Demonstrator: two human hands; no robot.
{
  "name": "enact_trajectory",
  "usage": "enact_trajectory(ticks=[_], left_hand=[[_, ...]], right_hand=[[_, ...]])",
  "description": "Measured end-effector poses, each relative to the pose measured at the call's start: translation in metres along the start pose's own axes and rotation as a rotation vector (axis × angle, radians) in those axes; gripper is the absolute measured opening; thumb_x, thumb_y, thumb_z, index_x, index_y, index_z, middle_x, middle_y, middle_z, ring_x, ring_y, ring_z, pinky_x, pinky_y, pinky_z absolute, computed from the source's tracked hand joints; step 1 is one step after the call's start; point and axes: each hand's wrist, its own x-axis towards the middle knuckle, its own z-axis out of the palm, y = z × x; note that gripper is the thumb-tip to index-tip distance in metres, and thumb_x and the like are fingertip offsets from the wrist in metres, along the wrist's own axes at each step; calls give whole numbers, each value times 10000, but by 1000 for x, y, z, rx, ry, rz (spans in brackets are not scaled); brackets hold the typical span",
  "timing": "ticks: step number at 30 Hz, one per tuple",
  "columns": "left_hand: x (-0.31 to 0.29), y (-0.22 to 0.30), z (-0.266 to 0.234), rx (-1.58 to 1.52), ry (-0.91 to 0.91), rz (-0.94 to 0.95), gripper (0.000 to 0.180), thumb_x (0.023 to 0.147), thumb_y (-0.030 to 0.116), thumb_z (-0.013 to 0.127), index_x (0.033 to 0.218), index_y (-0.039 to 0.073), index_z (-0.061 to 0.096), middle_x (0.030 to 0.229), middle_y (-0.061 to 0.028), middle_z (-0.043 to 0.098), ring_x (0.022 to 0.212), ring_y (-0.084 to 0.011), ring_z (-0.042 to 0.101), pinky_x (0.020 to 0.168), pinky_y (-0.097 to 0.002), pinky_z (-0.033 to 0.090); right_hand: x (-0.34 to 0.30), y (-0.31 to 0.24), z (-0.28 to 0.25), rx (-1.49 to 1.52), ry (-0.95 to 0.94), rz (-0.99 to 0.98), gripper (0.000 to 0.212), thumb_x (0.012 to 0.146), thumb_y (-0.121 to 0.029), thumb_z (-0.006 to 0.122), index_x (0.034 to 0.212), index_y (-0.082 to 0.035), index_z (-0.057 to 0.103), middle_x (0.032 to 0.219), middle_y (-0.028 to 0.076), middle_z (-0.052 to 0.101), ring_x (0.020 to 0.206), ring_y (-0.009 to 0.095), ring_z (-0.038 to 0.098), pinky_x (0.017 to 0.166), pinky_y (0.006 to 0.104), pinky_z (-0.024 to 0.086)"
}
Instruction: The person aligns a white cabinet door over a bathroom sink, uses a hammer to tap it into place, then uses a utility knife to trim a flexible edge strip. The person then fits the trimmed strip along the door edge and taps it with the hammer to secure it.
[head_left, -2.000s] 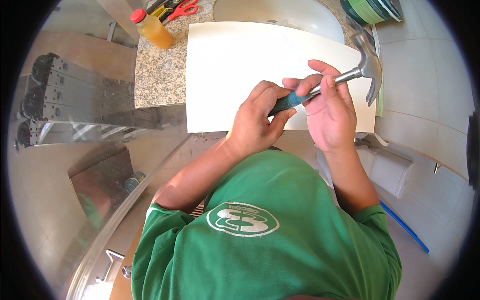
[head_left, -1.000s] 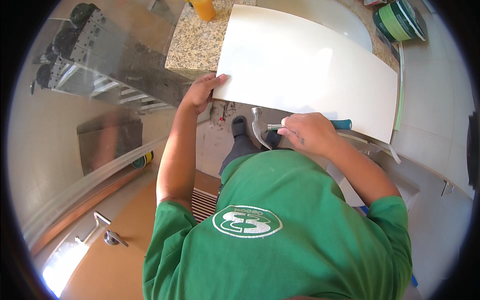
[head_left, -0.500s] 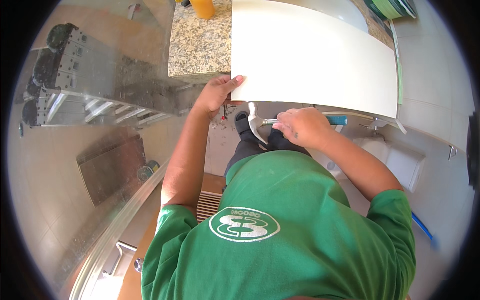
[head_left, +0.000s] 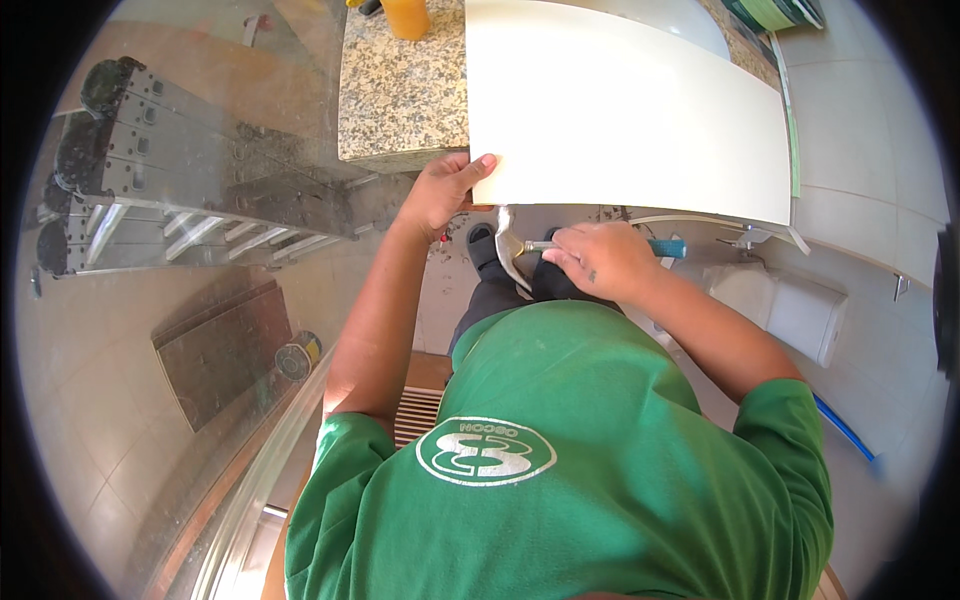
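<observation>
Steel claw hammer with a teal grip [head_left: 530, 250] — clenched in the right hand [head_left: 600, 260]; left hand [head_left: 440, 190], at nine o'clock, pinches the smooth cream panel [head_left: 630, 120].

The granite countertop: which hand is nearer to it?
Left. The left hand grips the white panel edge beside the granite countertop; the right hand holds the hammer farther away.
</observation>
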Motion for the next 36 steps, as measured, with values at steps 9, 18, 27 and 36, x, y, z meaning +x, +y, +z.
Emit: enact_trajectory(ticks=[9,18,27,36], left_hand=[[0,-1,-1,-40,-2,-33,447,1043,355,699,1230,-51,682,1124,-121,752,976,-167,732,906,-319,585],[-5,6,2,-76,-10,-31,425,1038,340,698,1225,-41,677,1128,-105,745,1001,-161,711,921,-318,557],[-8,10,3,-73,5,-51,435,1037,342,696,1237,-43,673,1110,-104,740,975,-152,702,889,-305,549],[-6,6,5,-102,10,-21,414,1057,349,663,1238,-23,677,1076,-79,736,920,-135,686,827,-296,542]], right_hand=[[4,-1,7,78,-77,-39,282,1023,-338,637,857,-110,663,761,106,677,706,356,685,623,500,535],[13,-6,16,85,15,-66,252,1026,-326,633,877,-125,667,753,87,668,692,350,681,617,496,532],[13,-9,23,32,54,-48,276,1024,-344,631,867,-120,666,752,99,667,666,348,678,601,493,538],[20,-3,25,70,-7,-69,282,1018,-352,634,863,-119,666,750,95,672,684,351,685,605,501,539]])
